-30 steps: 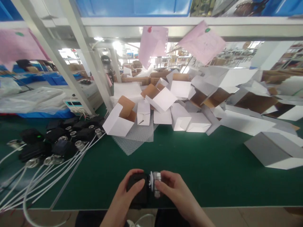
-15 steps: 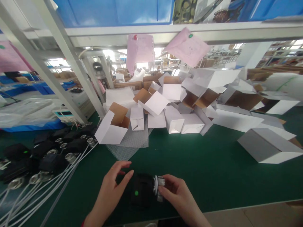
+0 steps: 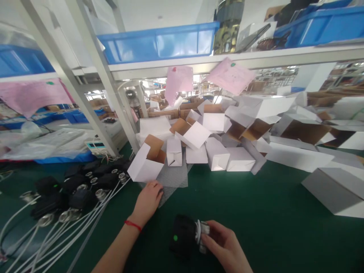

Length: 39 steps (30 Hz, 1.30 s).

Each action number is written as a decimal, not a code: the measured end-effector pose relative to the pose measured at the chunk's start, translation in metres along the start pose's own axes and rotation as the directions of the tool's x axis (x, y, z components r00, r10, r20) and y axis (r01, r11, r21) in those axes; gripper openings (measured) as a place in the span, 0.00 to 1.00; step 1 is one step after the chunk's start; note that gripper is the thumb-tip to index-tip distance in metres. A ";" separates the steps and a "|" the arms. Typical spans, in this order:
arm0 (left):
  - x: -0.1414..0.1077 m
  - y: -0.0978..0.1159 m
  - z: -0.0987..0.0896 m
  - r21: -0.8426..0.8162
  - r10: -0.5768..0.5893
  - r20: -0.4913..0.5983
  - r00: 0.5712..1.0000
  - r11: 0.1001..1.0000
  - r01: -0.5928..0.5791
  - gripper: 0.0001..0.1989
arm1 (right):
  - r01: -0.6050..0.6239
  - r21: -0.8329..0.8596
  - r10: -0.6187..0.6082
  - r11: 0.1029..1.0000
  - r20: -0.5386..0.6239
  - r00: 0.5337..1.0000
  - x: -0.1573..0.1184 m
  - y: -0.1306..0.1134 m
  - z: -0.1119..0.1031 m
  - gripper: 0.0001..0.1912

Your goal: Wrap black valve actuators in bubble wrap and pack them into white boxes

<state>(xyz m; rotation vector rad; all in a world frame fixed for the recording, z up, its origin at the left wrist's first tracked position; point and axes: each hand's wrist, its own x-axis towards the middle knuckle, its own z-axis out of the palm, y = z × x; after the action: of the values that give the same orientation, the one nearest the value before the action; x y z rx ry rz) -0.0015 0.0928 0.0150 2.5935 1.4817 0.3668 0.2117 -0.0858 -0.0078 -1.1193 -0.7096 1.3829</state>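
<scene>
Green tabletop (image 3: 256, 204) under white boxes (image 3: 240, 160), bubble wrap (image 3: 176, 179), clustered black devices (image 3: 81, 199).

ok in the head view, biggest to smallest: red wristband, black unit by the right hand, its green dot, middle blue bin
1. Middle blue bin
2. Black unit
3. Red wristband
4. Green dot

Some fingertips of the right hand (image 3: 222, 242) apparently hidden behind the metal fitting (image 3: 205, 228)

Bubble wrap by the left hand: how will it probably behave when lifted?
The bubble wrap looks like a thin, flat sheet, so probably floppy and light for its size. It could catch, since an open box seems to rest on it.
</scene>
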 end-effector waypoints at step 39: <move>-0.137 0.061 -0.016 -0.171 0.237 0.109 0.965 0.961 -0.217 0.12 | 0.252 0.421 -0.054 0.871 -0.429 0.902 -0.005 0.003 -0.026 0.22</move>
<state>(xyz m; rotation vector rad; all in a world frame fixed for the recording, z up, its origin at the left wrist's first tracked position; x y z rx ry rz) -0.0223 -0.0563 0.0250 2.6097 1.0709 0.3196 0.2342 -0.0965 -0.0185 -0.8912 -0.1396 1.0540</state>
